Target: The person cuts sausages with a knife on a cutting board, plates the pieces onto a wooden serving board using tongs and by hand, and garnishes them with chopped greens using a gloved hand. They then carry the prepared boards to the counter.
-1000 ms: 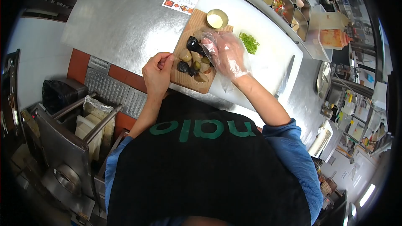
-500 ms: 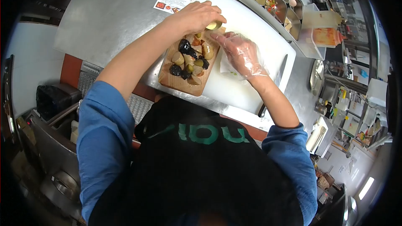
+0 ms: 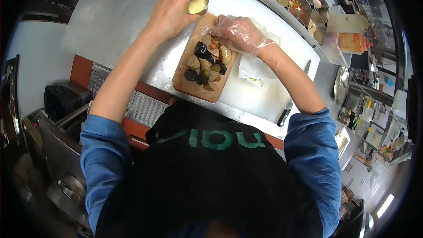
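Observation:
My bare left hand (image 3: 171, 12) grips a small clear cup (image 3: 198, 5) of pale yellow sauce, above the far left of the wooden board (image 3: 194, 87). My right hand (image 3: 240, 33) wears a clear plastic glove. Its fingers are curled together over the far end of the board; whatever they pinch, if anything, is hidden. On the board lie potato pieces (image 3: 193, 62), glossy black pieces (image 3: 201, 50), browned chunks and pickle slices (image 3: 215, 67). A white paper sheet (image 3: 255, 68) with green bits on it lies beside the board, partly under my right forearm.
A white cutting board (image 3: 275, 94) lies under the wooden one. Along its right edge rests a black-handled knife (image 3: 282, 117). Metal containers of ingredients (image 3: 296, 9) line the back right, next to a plastic bin with a red-filled bottle (image 3: 352, 42).
My left hand has moved left and away from the board with the sauce cup. My right hand has shifted left over the board's far end, and the printed card is now hidden.

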`<action>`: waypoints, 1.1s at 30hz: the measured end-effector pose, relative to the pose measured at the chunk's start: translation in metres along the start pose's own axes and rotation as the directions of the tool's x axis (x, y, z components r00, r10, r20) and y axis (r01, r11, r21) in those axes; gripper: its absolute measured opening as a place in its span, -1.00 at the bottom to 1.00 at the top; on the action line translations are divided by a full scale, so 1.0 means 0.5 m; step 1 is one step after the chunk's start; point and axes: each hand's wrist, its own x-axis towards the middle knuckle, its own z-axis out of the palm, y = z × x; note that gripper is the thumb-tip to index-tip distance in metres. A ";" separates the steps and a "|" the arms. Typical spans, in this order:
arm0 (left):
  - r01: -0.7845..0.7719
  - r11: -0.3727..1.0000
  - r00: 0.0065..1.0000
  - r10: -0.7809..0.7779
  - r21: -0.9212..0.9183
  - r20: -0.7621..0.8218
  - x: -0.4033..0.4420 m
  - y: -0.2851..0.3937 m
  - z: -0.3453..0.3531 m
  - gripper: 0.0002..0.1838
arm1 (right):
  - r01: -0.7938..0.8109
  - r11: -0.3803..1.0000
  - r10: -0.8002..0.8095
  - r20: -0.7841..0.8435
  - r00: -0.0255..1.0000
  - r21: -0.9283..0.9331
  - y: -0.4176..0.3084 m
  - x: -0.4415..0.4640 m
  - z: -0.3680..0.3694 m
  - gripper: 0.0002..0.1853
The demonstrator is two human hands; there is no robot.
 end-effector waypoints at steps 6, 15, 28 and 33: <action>0.026 0.999 0.999 -0.027 -0.018 -0.022 -0.029 -0.003 0.002 -0.39 | -0.045 0.997 0.045 0.004 0.999 0.055 0.007 -0.004 -0.003 -0.72; -0.013 0.996 0.998 0.017 -0.087 0.055 -0.039 0.007 0.034 -0.38 | -0.072 0.964 0.108 -0.131 0.985 0.255 -0.068 -0.062 -0.052 -0.76; -0.154 0.986 0.959 0.166 -0.070 0.230 -0.009 0.059 0.119 -0.53 | -0.243 0.959 0.268 -0.185 0.945 0.145 -0.104 -0.108 0.003 -0.78; -0.099 0.991 0.960 0.119 -0.088 0.254 0.002 0.080 0.100 -0.75 | -0.208 0.944 0.307 -0.456 0.835 0.255 -0.083 -0.138 -0.026 -0.77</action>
